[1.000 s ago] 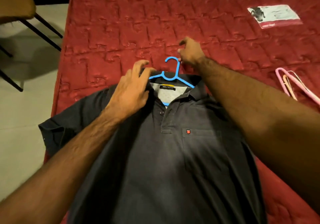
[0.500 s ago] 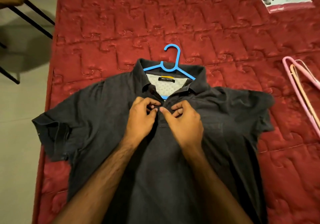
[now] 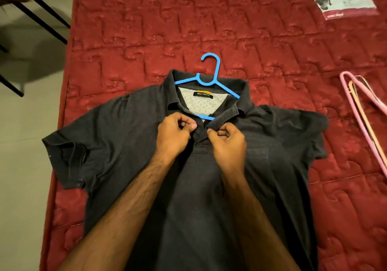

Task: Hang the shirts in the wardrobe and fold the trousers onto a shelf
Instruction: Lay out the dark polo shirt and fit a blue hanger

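Note:
A dark grey polo shirt (image 3: 117, 145) lies face up on the red quilted bed (image 3: 209, 19), its sleeves spread to both sides. A blue plastic hanger (image 3: 211, 76) is inside it, with the hook sticking out past the collar. My left hand (image 3: 173, 134) pinches the left edge of the button placket just below the collar. My right hand (image 3: 227, 143) pinches the right edge of the same placket. The two hands are a few centimetres apart. Both forearms lie over the shirt's body.
Pink and pale hangers (image 3: 360, 111) lie on the bed at the right edge. A white and red printed packet (image 3: 343, 2) sits at the far right. A chair (image 3: 31, 13) with black legs stands on the pale floor to the left of the bed.
My hands left the collar and hanger hook and came down to the placket, first close together, now slightly apart and higher. The shirt lies flatter with both sleeves spread out.

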Available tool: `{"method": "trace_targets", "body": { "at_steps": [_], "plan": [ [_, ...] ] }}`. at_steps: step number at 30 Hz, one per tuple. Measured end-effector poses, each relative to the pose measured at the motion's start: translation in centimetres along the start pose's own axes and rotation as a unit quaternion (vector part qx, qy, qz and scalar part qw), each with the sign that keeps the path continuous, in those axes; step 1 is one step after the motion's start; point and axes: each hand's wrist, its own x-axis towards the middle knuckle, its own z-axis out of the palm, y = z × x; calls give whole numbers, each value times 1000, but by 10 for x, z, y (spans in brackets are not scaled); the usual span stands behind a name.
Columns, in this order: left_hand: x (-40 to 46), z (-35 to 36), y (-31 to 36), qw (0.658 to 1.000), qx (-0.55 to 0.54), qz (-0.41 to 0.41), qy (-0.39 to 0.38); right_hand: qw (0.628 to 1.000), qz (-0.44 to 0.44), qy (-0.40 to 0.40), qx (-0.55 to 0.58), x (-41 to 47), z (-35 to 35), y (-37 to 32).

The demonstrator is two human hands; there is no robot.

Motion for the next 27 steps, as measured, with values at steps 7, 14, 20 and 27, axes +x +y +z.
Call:
{"method": "trace_targets", "body": {
  "at_steps": [7,14,20,27],
  "plan": [
    [-7,5,4,997,-79,-19,-2,999,28,-8,13,2,11,3],
    [-10,7,2,997,-81,-3,-4,997,39,-19,67,1,17,9],
    [-12,5,-2,998,-64,16,12,995,23,-49,87,2,13,12],
    [-7,11,-2,998,1,51,49,999,42,-20,6,6,18,9]
  ]
}}
